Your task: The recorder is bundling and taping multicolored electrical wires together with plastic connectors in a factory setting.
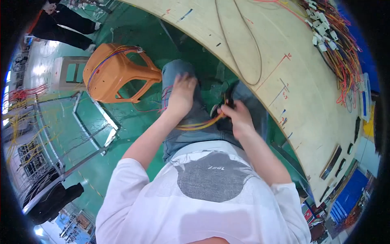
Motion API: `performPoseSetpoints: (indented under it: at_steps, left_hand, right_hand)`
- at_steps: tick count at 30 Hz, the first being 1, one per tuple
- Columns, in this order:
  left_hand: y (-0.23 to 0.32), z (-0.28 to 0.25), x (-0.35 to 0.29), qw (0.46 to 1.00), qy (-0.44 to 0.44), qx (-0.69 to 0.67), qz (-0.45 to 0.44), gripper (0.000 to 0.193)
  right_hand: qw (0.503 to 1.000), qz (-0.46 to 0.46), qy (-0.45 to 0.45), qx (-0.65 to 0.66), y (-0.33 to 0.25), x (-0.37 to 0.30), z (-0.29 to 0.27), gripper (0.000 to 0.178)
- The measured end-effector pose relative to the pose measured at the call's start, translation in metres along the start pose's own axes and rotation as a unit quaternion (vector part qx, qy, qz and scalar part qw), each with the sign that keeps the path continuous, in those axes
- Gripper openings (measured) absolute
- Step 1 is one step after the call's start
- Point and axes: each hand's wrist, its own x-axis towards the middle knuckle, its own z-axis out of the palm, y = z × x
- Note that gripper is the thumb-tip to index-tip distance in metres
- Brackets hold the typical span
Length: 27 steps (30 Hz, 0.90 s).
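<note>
Across my lap runs a bundle of yellow and red wires [197,127]. My right hand [240,118] pinches one end of it above my right thigh. Next to those fingers is a dark, roundish thing [215,110], partly covered, whose kind I cannot make out. Over my left thigh, my left hand [181,97] is smeared by motion, back upward. Its fingers are too blurred to show whether it grips anything. Thin pink and dark wires [165,96] hang at the outer side of that hand.
A pale wooden board [280,93] with drawn marks curves along my right, a grey cord loop [256,61] on it. Wires with white connectors [323,30] pile at its far end. An orange stool [109,71] bearing wires stands left, near a metal frame [87,126]. Another person [67,24] stands far left.
</note>
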Motion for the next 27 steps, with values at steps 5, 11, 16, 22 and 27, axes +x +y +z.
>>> performPoseSetpoints:
  at_steps: [5, 11, 16, 22, 27]
  left_hand:
    - [0.049, -0.008, -0.008, 0.920, -0.327, -0.214, 0.009, 0.034]
    - [0.060, 0.013, -0.019, 0.905, -0.220, -0.363, -0.024, 0.028]
    - [0.046, -0.019, -0.007, 0.598, -0.195, -0.711, -0.315, 0.043]
    - [0.045, -0.077, 0.022, 0.527, -0.173, -0.787, -0.270, 0.047]
    - [0.018, -0.064, 0.011, 0.835, -0.171, -0.478, -0.211, 0.029]
  right_hand:
    - [0.999, -0.042, -0.003, 0.015, -0.036, -0.071, -0.006, 0.026]
    - [0.995, -0.078, -0.068, 0.004, -0.045, -0.068, 0.003, 0.023]
    - [0.977, -0.133, -0.136, -0.099, -0.039, -0.077, 0.000, 0.021]
    - [0.934, -0.211, -0.091, -0.274, -0.036, -0.075, -0.003, 0.024]
    - [0.968, -0.143, 0.041, -0.200, -0.022, -0.062, -0.019, 0.025]
